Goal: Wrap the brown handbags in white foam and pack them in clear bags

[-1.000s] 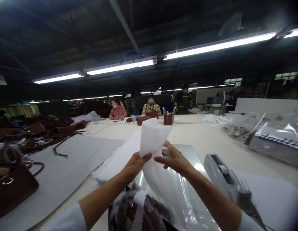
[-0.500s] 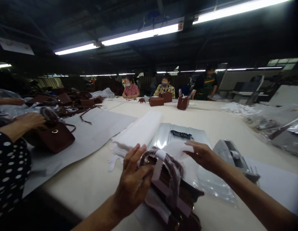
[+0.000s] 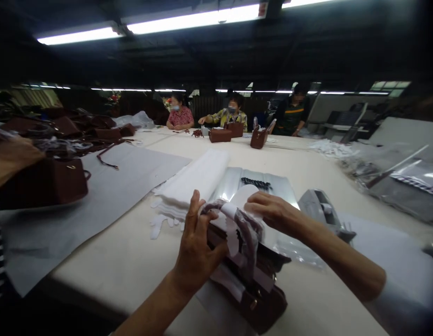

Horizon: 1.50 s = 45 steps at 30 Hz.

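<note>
A dark brown handbag (image 3: 265, 310) lies tilted on the table in front of me. Its handles (image 3: 249, 240) are wrapped in clear plastic, with a white band around them. My left hand (image 3: 197, 245) grips the bag's near-left side by its opening, thumb and fingers on the rim. Pinched in my right hand (image 3: 272, 210) is a thin white sheet (image 3: 246, 193), held just behind the handles. A flat clear plastic bag with black lettering (image 3: 284, 184) lies beyond. Left of it is a stack of folded white sheets (image 3: 199, 179).
A grey tape dispenser (image 3: 319, 210) stands right of my right hand. At far left a co-worker's hand (image 3: 15, 161) holds another brown bag (image 3: 62, 184). More brown bags (image 3: 94, 126) are piled behind it. Several people sit or stand across the table (image 3: 279, 161).
My right hand has moved left and brought the white sheet closer to the handles. My left hand stays at the bag. The view has tilted down, and the co-worker's bag has shifted left.
</note>
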{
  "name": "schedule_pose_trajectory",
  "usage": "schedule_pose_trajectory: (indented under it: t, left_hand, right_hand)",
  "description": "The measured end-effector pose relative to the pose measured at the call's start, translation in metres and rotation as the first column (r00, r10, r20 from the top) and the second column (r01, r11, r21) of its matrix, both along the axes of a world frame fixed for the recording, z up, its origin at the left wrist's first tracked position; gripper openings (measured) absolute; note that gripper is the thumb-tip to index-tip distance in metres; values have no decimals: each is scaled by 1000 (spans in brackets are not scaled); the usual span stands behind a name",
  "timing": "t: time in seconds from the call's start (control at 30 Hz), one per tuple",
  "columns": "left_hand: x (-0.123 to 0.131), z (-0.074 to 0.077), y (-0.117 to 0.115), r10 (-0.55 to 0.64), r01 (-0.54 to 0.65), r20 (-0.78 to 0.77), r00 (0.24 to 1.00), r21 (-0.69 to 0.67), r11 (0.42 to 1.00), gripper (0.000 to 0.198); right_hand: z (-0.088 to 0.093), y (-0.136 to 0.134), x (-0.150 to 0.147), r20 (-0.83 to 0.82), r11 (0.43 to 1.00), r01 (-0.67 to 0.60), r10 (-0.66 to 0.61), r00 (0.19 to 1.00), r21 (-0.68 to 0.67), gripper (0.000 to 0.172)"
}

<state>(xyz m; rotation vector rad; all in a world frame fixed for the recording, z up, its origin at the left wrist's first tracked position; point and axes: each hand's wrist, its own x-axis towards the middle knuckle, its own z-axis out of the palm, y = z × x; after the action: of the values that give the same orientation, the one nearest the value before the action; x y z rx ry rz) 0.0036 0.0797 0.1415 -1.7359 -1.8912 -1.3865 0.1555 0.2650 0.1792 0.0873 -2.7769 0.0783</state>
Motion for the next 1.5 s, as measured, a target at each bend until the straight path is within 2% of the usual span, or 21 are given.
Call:
schedule_pose_trajectory:
  t: [0.07,0.23,0.4,0.47,0.57,0.63,0.7,0.9,1.07,1.17,1.27,1.37,1.43,1.5]
  left_hand:
    - [1,-2,5,4,-4,4,1000,24,1000,31]
    - [2,0,17,-18,17,-44,999,-11,1000,38]
    - [-6,11,8,-80,83,25,996,-101,991,34]
    - [-10,11,0,-97,100,101,990,-26,995,33]
    - [-15,3,-8,-69,25,293,954,153,988,30]
    - [-18,-6,-11,-50,-26,391,919,187,982,30]
    - [-19,-14,-12,-39,-37,426,904,168,985,31]
    - [-16,-25,-16,-32,-27,436,899,130,991,33]
    - [-19,-25,-15,-23,17,392,920,20,1000,55]
    - [-22,-25,-16,-35,54,372,927,-42,998,55]
    - [-22,-26,-17,-26,20,387,922,19,1000,39]
    - [-20,-28,-16,-50,-16,385,922,167,986,22]
    - [-20,-29,-13,-71,-18,390,918,221,975,25]
    - [-23,-29,-10,-47,-11,394,918,146,989,46]
  right_hand:
    - [1,2,1,12,1000,-12,12,1000,-14,25]
    - [6,5,2,35,998,-14,16,999,-57,26]
    - [4,12,-1,-56,993,5,-11,998,-117,27]
    - [0,15,1,-92,985,35,-51,994,-167,29]
    - [-8,19,5,-115,975,73,-99,988,-209,31]
    - [-11,22,9,-124,974,85,-113,986,-209,32]
    - [-13,24,12,-119,977,84,-109,987,-198,32]
    - [-13,26,18,-54,962,105,-122,991,-252,19]
    - [-13,21,19,-4,953,145,-152,988,-265,21]
    - [-15,20,21,2,951,161,-166,986,-266,23]
    - [-16,22,23,-1,954,163,-169,986,-252,28]
    - [-17,24,23,-11,957,152,-160,987,-247,31]
    - [-18,25,22,-18,957,149,-159,987,-247,32]
    - [-18,25,20,-39,963,137,-150,988,-233,32]
